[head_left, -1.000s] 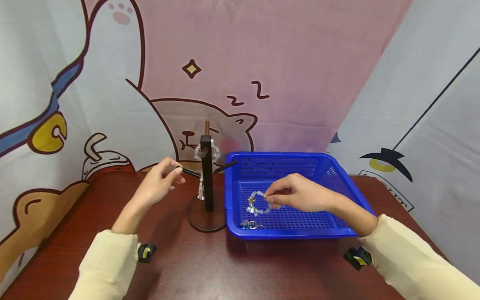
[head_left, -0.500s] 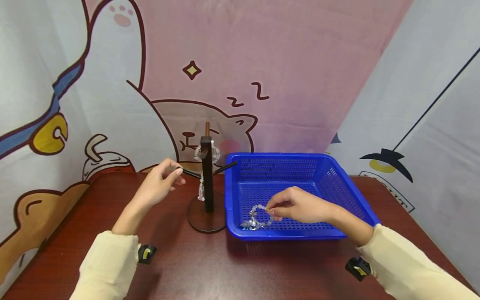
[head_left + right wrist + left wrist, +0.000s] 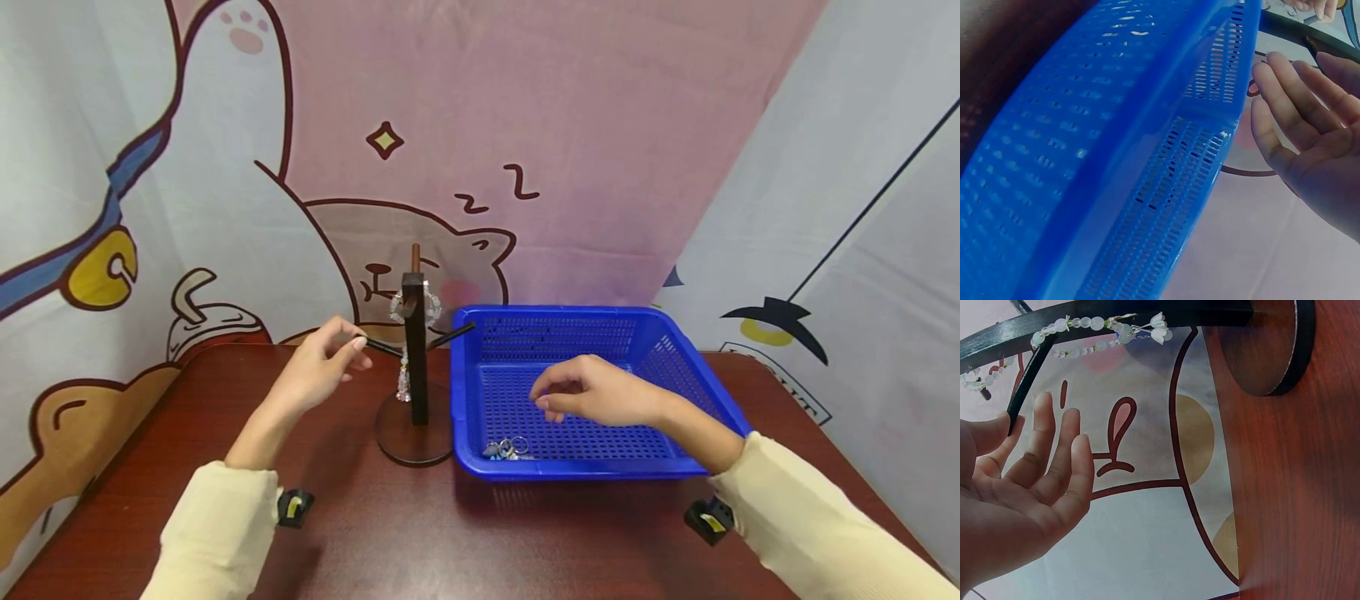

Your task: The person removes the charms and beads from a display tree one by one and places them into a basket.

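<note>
A dark wooden jewelry stand [image 3: 417, 375] with a round base stands left of the blue basket. My left hand [image 3: 318, 362] pinches the tip of the stand's slim black side peg [image 3: 1030, 374] between thumb and index finger, the other fingers loosely bent. A clear bead bracelet [image 3: 433, 305] hangs high on the stand, and a pale beaded bracelet with white flower charms [image 3: 1088, 324] hangs on the left peg. My right hand [image 3: 600, 392] hovers over the blue plastic basket [image 3: 592, 468], fingers loosely bent and nothing between them. Small ring-and-charm pieces [image 3: 508, 448] lie in the basket's front-left corner.
The stand's right peg [image 3: 453, 335] reaches out to the basket's left rim. Stand and basket rest on a reddish-brown table [image 3: 360, 533]. A cartoon-printed cloth [image 3: 600, 150] hangs right behind the table.
My right hand lowered a beaded bracelet into the basket's front-left corner and let go of it. It has risen slightly with nothing held. My left hand has stayed at the peg.
</note>
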Motion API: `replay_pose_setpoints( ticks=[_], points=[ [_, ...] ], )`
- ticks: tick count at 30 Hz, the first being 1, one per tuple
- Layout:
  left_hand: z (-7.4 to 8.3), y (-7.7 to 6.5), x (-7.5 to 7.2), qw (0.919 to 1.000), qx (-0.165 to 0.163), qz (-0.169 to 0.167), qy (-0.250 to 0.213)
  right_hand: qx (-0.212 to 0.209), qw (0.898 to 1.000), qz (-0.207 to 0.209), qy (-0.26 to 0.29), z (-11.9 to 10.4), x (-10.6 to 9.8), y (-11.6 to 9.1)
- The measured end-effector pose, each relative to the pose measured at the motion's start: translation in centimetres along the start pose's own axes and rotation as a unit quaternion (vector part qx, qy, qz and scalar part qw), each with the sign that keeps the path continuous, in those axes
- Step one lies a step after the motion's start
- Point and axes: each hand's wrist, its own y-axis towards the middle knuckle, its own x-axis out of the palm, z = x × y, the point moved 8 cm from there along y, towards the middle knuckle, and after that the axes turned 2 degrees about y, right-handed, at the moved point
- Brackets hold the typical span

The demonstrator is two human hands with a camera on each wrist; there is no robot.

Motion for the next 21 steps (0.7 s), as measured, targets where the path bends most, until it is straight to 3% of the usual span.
replay_pose_setpoints(
  ticks=[21],
  points=[
    [-0.1, 0.0, 0.0, 1.0000, -0.003, 0.003, 0.001, 0.013, 0.999, 0.040, 0.024, -0.2, -1.2, 3.9]
  ],
)
